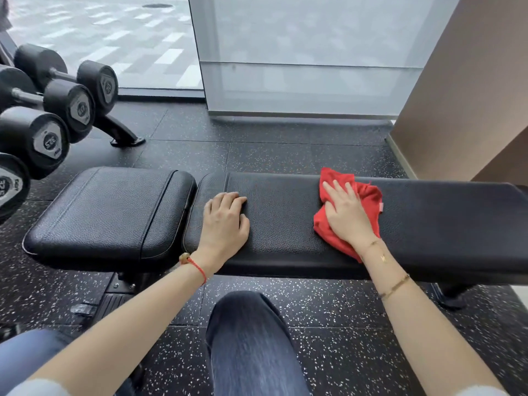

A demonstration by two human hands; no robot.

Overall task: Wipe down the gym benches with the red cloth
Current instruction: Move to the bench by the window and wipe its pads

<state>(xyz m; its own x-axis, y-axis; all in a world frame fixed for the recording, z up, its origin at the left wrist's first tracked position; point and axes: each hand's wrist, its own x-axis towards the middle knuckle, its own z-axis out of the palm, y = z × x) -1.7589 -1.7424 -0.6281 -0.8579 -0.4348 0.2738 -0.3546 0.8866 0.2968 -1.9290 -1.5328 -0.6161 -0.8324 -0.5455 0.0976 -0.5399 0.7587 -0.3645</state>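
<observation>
**Red cloth pressed flat on a black gym bench**

A bright red cloth [361, 195] lies crumpled on the long back pad of a black padded bench, toward its right half. The fabric is bunched into loose folds, with one corner peaking up at the far edge and another trailing toward the near edge under the wrist. The right hand [347, 215] lies palm down on top of the cloth, its fingers [333, 194] straight and slightly spread, pressing the fabric against the surface [285, 218].

The left hand [225, 221] rests on the bare leather near the left end of the same pad, well apart from the cloth, its fingers curled under at the knuckles and holding nothing. A red string bracelet [197, 268] circles the left wrist; thin gold bracelets sit on the right forearm.

A separate seat pad [108, 215] sits just left of the long pad, with a narrow gap between them. A knee in blue jeans [245, 332] shows below. Black dumbbells [57, 107] rest on a rack at the far left, over speckled black rubber floor [328, 338].
</observation>
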